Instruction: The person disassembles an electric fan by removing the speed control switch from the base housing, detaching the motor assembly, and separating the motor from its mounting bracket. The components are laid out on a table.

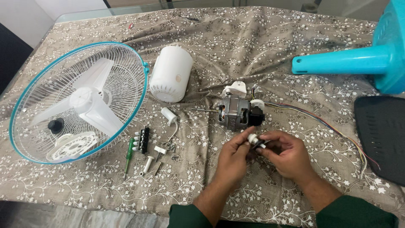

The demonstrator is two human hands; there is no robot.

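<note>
Fingertips of my left hand (233,158) and right hand (287,154) pinch one small white-and-black plastic part (254,139) between them, just in front of the ribbed metal motor (236,113); coloured wires (333,128) trail right from it over the patterned brown cloth (261,50); a smooth white cylindrical housing (171,74) lies beside the wire grille (126,80); I see no labels.

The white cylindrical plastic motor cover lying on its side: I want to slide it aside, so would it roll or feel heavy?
The white cylindrical plastic motor cover lies on its rounded side, so a push would probably roll it. It looks like a hollow vented shell, likely light. The wrinkled patterned cloth may slow it.
</note>
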